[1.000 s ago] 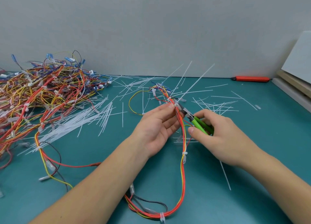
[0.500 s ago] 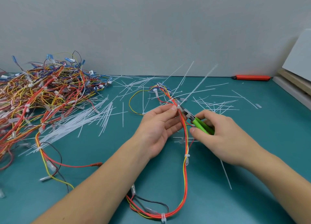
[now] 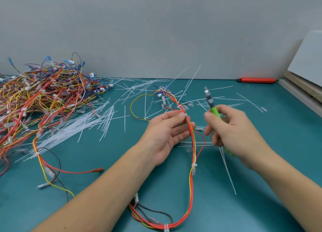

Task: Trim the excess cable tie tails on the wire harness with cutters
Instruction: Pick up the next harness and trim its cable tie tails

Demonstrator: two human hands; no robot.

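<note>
A red, orange and yellow wire harness (image 3: 192, 155) loops across the teal table from the middle down to the bottom edge. My left hand (image 3: 167, 132) lies palm up under it, fingertips pinching the bundle at a white cable tie (image 3: 185, 114). My right hand (image 3: 231, 130) grips green-handled cutters (image 3: 210, 101), lifted clear to the right of the harness with the jaws pointing up. Two long white tie tails (image 3: 193, 78) stick up from the harness farther back. Another tie (image 3: 193, 165) sits lower on the bundle.
A big heap of wire harnesses (image 3: 43, 96) fills the left of the table. Cut white tie tails (image 3: 83, 125) lie scattered across the middle. A red tool (image 3: 257, 80) lies by the back wall. Stacked boards (image 3: 303, 85) stand at the right edge.
My right hand has pulled the cutters away from the harness, up and to the right. The long tail at the tie by my left fingertips is gone. My left hand has opened a little.
</note>
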